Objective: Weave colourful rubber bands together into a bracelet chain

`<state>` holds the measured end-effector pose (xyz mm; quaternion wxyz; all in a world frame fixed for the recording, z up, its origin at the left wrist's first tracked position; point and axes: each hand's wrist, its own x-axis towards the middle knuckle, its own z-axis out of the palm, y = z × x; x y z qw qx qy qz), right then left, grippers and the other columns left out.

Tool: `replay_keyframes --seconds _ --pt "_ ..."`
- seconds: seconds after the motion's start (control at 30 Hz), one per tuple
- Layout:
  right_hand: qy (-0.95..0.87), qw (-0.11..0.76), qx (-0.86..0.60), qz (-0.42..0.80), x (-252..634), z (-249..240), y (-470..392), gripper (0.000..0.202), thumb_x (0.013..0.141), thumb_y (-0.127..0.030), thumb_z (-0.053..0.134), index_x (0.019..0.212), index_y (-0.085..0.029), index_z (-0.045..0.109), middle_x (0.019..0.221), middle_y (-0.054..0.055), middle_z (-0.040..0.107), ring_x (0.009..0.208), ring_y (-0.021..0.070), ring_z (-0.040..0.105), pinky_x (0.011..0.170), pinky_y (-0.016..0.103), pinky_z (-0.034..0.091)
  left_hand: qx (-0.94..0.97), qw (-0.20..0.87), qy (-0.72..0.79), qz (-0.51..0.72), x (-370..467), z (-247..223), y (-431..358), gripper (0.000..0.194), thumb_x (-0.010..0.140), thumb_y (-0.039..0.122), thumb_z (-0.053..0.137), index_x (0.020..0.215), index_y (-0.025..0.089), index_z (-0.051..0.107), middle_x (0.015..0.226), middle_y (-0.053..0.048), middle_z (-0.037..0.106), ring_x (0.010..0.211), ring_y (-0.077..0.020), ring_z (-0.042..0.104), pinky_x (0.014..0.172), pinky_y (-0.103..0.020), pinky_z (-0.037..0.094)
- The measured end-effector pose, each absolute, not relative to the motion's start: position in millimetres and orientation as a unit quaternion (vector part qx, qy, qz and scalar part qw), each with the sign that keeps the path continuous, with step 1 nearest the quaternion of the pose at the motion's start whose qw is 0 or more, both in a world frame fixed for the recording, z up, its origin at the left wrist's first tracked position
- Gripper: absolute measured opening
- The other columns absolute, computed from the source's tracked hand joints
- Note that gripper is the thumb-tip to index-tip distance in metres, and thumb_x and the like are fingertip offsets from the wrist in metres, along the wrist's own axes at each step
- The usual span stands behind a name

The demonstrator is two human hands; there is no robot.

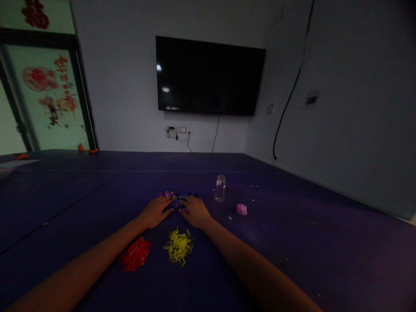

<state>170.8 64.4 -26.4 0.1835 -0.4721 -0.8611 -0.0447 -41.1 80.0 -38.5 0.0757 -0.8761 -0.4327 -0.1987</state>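
Note:
Both my hands lie palm down on a spread of small mixed-colour bands [176,200] on the dark blue surface. My left hand [156,212] covers the left side of the spread, fingers extended and somewhat apart. On the right side rests my right hand [195,211], its fingers also stretched out. What lies beneath the palms is hidden. Nearer to me sit a pile of red bands [136,255], beside my left forearm, and a pile of yellow bands [178,247] between my forearms.
Right of my right hand stands a clear bottle [220,189], with a pink lump [241,209] nearer me. Small white scraps are scattered around them. The dark blue surface [97,186] reaches a wall with a television [208,78]. A cable [289,99] hangs at the right.

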Motion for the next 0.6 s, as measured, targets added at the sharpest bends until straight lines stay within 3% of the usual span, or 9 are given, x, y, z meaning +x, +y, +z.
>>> replay_keyframes --seconds 0.47,0.6 --pt "-0.869 0.183 -0.459 -0.039 171.0 -23.1 62.8 0.035 0.091 -0.036 0.044 0.114 -0.018 0.063 0.125 0.011 0.058 0.118 0.0236 0.05 0.099 0.038 0.036 -0.882 0.085 -0.408 -0.221 -36.8 -30.7 74.0 0.027 0.093 0.032 0.043 0.108 0.018 0.062 0.106 -0.01 0.066 0.101 -0.0236 0.059 0.091 -0.038 0.046" --pt "-0.869 0.187 -0.457 -0.04 170.5 -20.9 61.0 0.035 0.091 -0.035 0.043 0.114 -0.018 0.063 0.125 0.011 0.058 0.118 0.0236 0.049 0.1 0.038 0.035 -0.883 0.089 -0.406 -0.217 -37.6 -30.5 73.9 0.029 0.093 0.032 0.043 0.111 0.018 0.061 0.112 -0.01 0.064 0.106 -0.0237 0.057 0.095 -0.039 0.044"
